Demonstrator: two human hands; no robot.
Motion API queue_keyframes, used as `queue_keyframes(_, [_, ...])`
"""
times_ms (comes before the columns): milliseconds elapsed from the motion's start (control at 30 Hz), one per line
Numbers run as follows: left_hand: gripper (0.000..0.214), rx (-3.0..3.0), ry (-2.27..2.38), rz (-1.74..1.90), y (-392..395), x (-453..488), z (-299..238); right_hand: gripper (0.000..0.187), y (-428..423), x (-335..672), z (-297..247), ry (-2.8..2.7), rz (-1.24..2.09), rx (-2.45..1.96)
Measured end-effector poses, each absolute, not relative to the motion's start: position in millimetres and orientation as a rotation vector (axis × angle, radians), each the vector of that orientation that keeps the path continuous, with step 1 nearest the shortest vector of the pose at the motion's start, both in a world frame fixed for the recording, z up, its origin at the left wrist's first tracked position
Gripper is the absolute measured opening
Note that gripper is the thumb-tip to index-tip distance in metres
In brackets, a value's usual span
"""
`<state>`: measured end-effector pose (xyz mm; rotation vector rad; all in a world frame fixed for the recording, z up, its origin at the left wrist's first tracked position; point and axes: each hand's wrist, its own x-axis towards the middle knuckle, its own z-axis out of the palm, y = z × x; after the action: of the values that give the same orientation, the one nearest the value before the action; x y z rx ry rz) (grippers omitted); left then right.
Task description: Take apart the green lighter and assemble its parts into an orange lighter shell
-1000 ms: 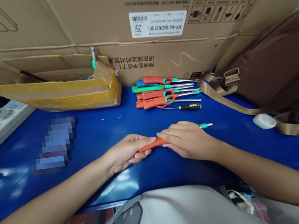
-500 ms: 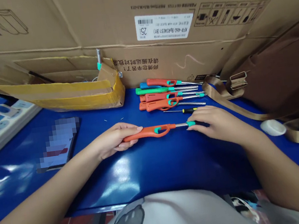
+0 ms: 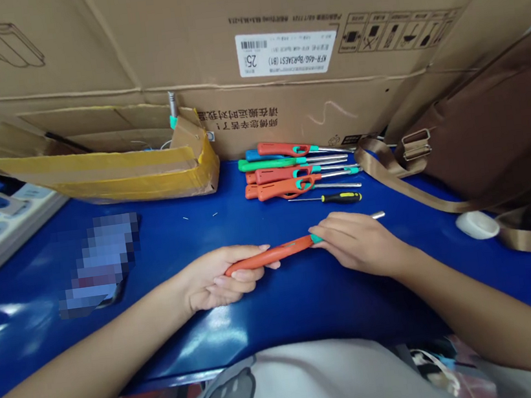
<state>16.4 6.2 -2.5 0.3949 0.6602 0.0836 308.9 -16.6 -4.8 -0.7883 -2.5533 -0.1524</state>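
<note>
My left hand [image 3: 234, 275] is closed around the handle of an orange long-nozzle lighter [image 3: 277, 253], held low over the blue table. My right hand [image 3: 357, 242] pinches the teal collar [image 3: 317, 238] where the handle meets the metal nozzle. Most of the nozzle is hidden behind my right fingers; its silver tip [image 3: 378, 215] sticks out beyond them. Beyond my hands lies a pile of similar lighters [image 3: 284, 188] in orange, red, green and blue. Between pile and right hand rests a small screwdriver [image 3: 342, 198] with a black and yellow handle.
At the left are a phone [image 3: 102, 259] and a white power strip [image 3: 3, 230]. A yellow-taped carton [image 3: 145, 175] stands at the back against a large cardboard box [image 3: 151, 38]. A brown strap [image 3: 406, 193] and a white cap-like piece [image 3: 477, 225] lie at the right.
My right hand has slid the teal collar from the nozzle's tip back to the handle. The lighter has turned, its handle edge now showing, and both hands sit slightly lower.
</note>
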Motion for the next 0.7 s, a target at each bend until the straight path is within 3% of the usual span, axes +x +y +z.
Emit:
queue_keyframes(233, [0.035,0.538,0.705,0.13,2,21,-2,0.016,-14,306,-10,-2.467,-0.152,-0.789])
queue_keyframes(433, [0.029,1.751,1.016,0.41,-3,20,4,0.015,-10,297,-13,-2.616,0.082,-0.978])
queue_keyframes(600, [0.038,2.351,0.89,0.48,2,13,-8,0.045,-8,305,-2,-2.624,0.224,-1.09])
queue_keyframes(700, [0.04,2.33,0.882,0.45,3,13,-16,0.042,0,314,-1,-2.436,0.155,-1.214])
